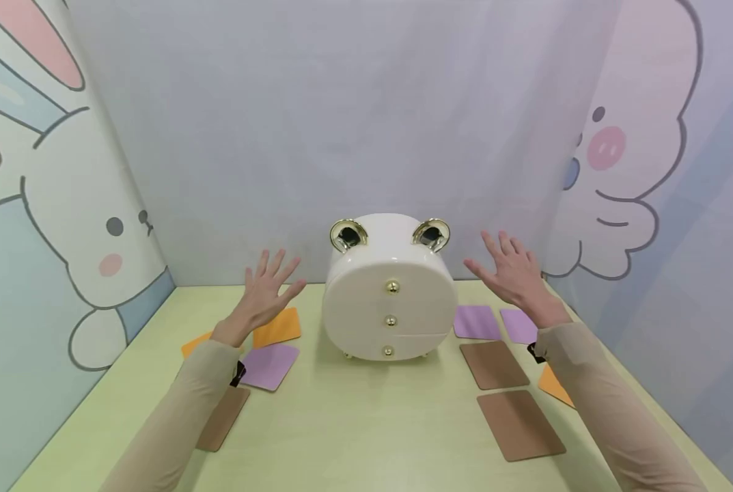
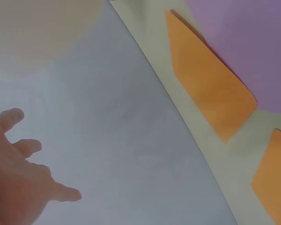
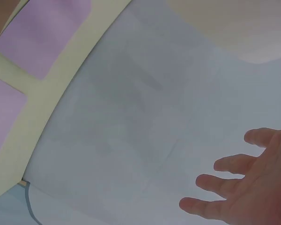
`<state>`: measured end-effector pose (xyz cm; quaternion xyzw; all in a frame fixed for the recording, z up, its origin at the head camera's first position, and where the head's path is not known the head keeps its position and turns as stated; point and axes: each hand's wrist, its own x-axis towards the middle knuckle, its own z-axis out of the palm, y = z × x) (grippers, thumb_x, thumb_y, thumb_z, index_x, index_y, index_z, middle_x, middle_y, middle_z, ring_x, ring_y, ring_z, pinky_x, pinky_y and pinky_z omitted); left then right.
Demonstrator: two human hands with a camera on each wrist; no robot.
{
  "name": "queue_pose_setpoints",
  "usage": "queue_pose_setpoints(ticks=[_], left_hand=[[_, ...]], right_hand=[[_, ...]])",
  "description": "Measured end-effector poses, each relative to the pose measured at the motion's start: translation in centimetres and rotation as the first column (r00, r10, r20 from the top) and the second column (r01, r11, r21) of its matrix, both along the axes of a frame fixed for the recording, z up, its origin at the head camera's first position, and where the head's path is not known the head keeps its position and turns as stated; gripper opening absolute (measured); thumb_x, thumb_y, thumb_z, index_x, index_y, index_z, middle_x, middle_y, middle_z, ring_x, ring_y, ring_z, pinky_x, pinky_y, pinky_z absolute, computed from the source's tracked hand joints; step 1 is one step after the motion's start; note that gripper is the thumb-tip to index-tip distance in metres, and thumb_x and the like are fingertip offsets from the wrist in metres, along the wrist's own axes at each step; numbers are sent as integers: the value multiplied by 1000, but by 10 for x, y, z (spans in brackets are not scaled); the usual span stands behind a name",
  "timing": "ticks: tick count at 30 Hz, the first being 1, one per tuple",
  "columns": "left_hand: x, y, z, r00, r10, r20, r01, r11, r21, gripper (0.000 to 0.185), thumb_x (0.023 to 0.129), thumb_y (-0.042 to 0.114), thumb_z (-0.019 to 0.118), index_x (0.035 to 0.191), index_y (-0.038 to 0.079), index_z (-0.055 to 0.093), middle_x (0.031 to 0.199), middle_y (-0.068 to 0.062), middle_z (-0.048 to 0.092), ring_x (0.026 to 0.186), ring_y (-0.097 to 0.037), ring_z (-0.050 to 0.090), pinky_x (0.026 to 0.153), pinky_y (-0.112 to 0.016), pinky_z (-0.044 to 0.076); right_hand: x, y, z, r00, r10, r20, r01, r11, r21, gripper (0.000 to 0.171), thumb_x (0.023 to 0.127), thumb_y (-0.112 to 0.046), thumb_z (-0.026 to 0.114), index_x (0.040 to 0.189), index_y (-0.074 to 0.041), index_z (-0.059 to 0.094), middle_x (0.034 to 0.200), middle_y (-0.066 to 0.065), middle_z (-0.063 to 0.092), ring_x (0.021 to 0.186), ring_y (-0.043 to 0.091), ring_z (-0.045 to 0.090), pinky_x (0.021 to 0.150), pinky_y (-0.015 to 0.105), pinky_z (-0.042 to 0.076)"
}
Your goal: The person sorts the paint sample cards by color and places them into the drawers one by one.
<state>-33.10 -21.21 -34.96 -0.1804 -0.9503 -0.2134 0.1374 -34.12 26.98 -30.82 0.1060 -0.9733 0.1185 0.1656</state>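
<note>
Both hands are raised over the table with fingers spread, holding nothing. The left hand [image 1: 263, 295] is to the left of a white rounded box [image 1: 360, 307] with gold knobs down its front and two gold-rimmed eye shapes on top. Below that hand lie orange cards [image 1: 278, 328] and a purple card [image 1: 272, 367]. On the box's other side, the right hand [image 1: 514, 273] hovers above two purple cards [image 1: 477, 322]. In the wrist views the fingers of the left hand [image 2: 18, 178] and right hand [image 3: 253, 183] show against the pale backdrop.
Brown cards [image 1: 494, 365] lie at the right, with another brown card [image 1: 223, 418] under the left forearm. An orange card [image 1: 555, 386] is partly behind the right sleeve. Cartoon-printed side walls and a pale back curtain [image 1: 354, 123] enclose the light-coloured table [image 1: 366, 424].
</note>
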Motion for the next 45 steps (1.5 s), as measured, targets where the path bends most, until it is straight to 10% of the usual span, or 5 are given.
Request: queue_pose_setpoints(ticks=[16,27,37,41,45], left_hand=[[17,49,50,991,-119,53,104,969,226,73,97,59,39,151,12,31,159,-10,26,146,-32,28,117,-54,24],[30,77,63,994,-104,-17,100,888,448,48,93,48,56,121,11,68,121,-10,69,118,-27,61,98,-49,49],[39,90,66,992,-59,-110,109,845,524,31,89,36,67,102,9,76,97,-10,76,87,-22,72,75,-37,58],[42,95,68,989,-31,-146,103,852,513,29,88,33,70,100,8,77,94,-11,76,81,-23,73,70,-36,58],[42,98,70,988,-20,-156,97,858,505,28,87,32,70,97,7,78,92,-12,76,78,-25,74,67,-35,58]], right_hand=[[4,2,2,1000,18,3,-18,1000,19,85,93,-67,37,156,-14,15,157,31,16,142,52,18,109,70,19],[20,-5,8,999,34,-4,-34,998,46,80,95,-65,34,151,-6,31,150,30,34,132,52,37,98,68,36],[48,-26,16,954,117,-276,-134,990,-46,46,96,-46,53,109,-4,67,85,13,72,71,27,65,56,38,49],[57,-44,16,875,183,-449,-290,939,-184,20,91,-25,64,83,-8,69,61,3,63,53,9,52,50,23,40],[69,-67,15,869,275,-411,-451,783,-429,17,91,-12,65,76,-5,69,59,6,63,45,4,50,45,17,44]])
